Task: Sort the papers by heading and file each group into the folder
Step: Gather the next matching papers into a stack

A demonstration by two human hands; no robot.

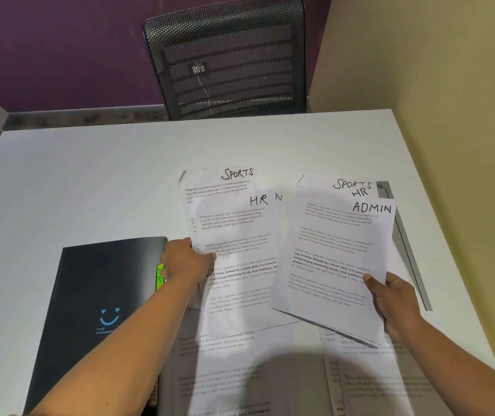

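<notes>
My left hand (184,261) pinches the left edge of a printed sheet headed HR (240,253), lifted over a sheet headed SPORTS (210,183) on the white table (75,181). My right hand (391,298) grips the lower right edge of a sheet headed ADMIN (336,256), raised above sheets headed SPORTS and HR (351,187). A black folder (96,298) with a blue smiley and a green tab lies shut at the left, under my left forearm. More printed sheets (234,370) lie near the front edge.
A black mesh office chair (228,61) stands behind the far table edge. A grey strip (408,247) lies along the table's right side beside the yellow wall (450,115). A purple wall is at the back.
</notes>
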